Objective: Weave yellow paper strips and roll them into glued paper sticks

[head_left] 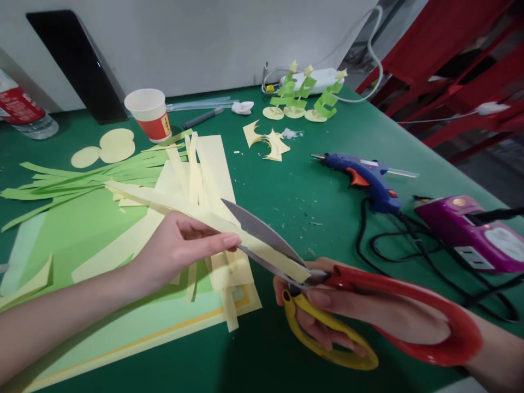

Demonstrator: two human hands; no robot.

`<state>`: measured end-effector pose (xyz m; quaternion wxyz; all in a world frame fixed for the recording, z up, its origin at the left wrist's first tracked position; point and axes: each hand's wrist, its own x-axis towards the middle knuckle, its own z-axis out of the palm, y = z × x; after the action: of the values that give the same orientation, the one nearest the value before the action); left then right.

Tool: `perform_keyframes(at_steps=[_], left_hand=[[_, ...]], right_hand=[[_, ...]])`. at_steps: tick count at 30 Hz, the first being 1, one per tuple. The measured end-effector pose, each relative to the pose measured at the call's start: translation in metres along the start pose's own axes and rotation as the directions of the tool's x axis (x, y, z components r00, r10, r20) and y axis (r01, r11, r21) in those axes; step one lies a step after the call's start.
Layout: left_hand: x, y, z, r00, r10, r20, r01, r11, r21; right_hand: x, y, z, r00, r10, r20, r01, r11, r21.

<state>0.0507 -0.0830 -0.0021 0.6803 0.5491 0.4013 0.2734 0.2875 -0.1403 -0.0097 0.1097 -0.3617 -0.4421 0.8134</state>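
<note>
My left hand pinches a long pale-yellow paper strip between thumb and fingers. One end of that strip lies between the parted blades of a pair of scissors. My right hand grips the scissors by their red and yellow handles. Under my left hand are green paper sheets, with more cream strips on top. Green strips fan out to the left.
A blue glue gun and a purple power socket with black cords lie on the right. Small paper plants stand at the back. A paper cup, bottle, pen and paper circles are at back left.
</note>
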Motion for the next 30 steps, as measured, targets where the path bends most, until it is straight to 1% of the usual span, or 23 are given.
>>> perform_keyframes(at_steps=[5,7,9,10,12,14,16,17,18,19,20,21,22,23,24,25,26,28,29,30], left_hand=[[0.0,0.001,-0.001,1.0,-0.003,0.014,0.003,1.0,0.02],[0.001,0.001,-0.001,1.0,-0.005,0.004,0.004,0.999,0.035],[0.001,0.001,-0.001,1.0,-0.011,-0.01,0.012,0.999,0.049],[0.002,0.001,-0.001,1.0,-0.015,-0.019,0.016,0.998,0.056],[0.003,0.002,0.0,0.999,-0.015,-0.039,0.018,0.997,0.077],[0.004,0.004,0.001,0.999,0.005,-0.048,0.001,0.992,0.122],[0.004,0.008,0.0,0.999,0.05,-0.014,-0.046,0.97,0.239],[0.002,0.011,0.0,0.995,0.102,0.016,-0.102,0.938,0.331],[0.001,0.015,-0.001,0.982,0.183,0.038,-0.181,0.882,0.436],[-0.001,0.019,-0.003,0.957,0.285,0.056,-0.269,0.795,0.544],[-0.002,0.024,-0.005,0.913,0.401,0.074,-0.352,0.684,0.639],[-0.003,0.029,-0.007,0.853,0.516,0.085,-0.41,0.561,0.719],[-0.004,0.033,-0.01,0.797,0.596,0.1,-0.435,0.451,0.779],[-0.004,0.038,-0.012,0.755,0.645,0.124,-0.445,0.364,0.818],[-0.003,0.041,-0.015,0.733,0.665,0.144,-0.441,0.303,0.845],[-0.002,0.043,-0.018,0.731,0.657,0.182,-0.452,0.267,0.851],[0.0,0.045,-0.022,0.736,0.638,0.228,-0.478,0.251,0.842],[0.004,0.044,-0.028,0.755,0.571,0.323,-0.542,0.264,0.798],[0.005,0.044,-0.031,0.758,0.546,0.356,-0.567,0.283,0.773],[0.006,0.043,-0.034,0.763,0.535,0.362,-0.574,0.305,0.76]], right_hand=[[0.001,-0.004,-0.001,0.999,0.045,0.026,-0.043,0.996,-0.075],[0.002,-0.003,0.0,0.999,0.045,-0.015,-0.047,0.995,-0.09],[0.002,-0.001,0.002,0.996,0.019,-0.086,-0.026,0.996,-0.088],[0.002,-0.001,0.003,0.995,0.007,-0.1,-0.016,0.996,-0.089],[0.002,0.0,0.004,0.996,-0.012,-0.091,0.005,0.997,-0.078],[0.002,0.001,0.004,0.997,-0.01,-0.081,0.006,0.999,-0.048],[0.001,0.001,0.002,0.997,-0.028,-0.079,0.028,1.0,-0.009],[0.001,0.001,0.001,0.997,-0.045,-0.063,0.045,0.999,0.005],[0.0,0.001,-0.001,0.998,-0.062,-0.033,0.062,0.998,0.017],[-0.001,0.0,-0.002,0.997,-0.082,0.003,0.082,0.996,0.029],[-0.002,0.0,-0.004,0.995,-0.093,0.036,0.092,0.995,0.04],[-0.003,-0.001,-0.004,0.995,-0.089,0.052,0.087,0.995,0.044],[-0.005,-0.003,-0.005,0.995,-0.085,0.057,0.083,0.995,0.047],[-0.006,-0.004,-0.004,0.996,-0.077,0.05,0.075,0.996,0.049],[-0.006,-0.006,-0.004,0.997,-0.07,0.038,0.068,0.997,0.044],[-0.007,-0.007,-0.003,0.998,-0.059,0.033,0.058,0.998,0.036],[-0.006,-0.008,-0.002,0.998,-0.055,0.039,0.053,0.998,0.031],[-0.004,-0.009,-0.001,0.995,-0.064,0.071,0.063,0.998,0.016],[-0.003,-0.008,-0.001,0.993,-0.074,0.095,0.073,0.997,0.015],[-0.003,-0.008,-0.002,0.992,-0.077,0.103,0.075,0.997,0.018]])
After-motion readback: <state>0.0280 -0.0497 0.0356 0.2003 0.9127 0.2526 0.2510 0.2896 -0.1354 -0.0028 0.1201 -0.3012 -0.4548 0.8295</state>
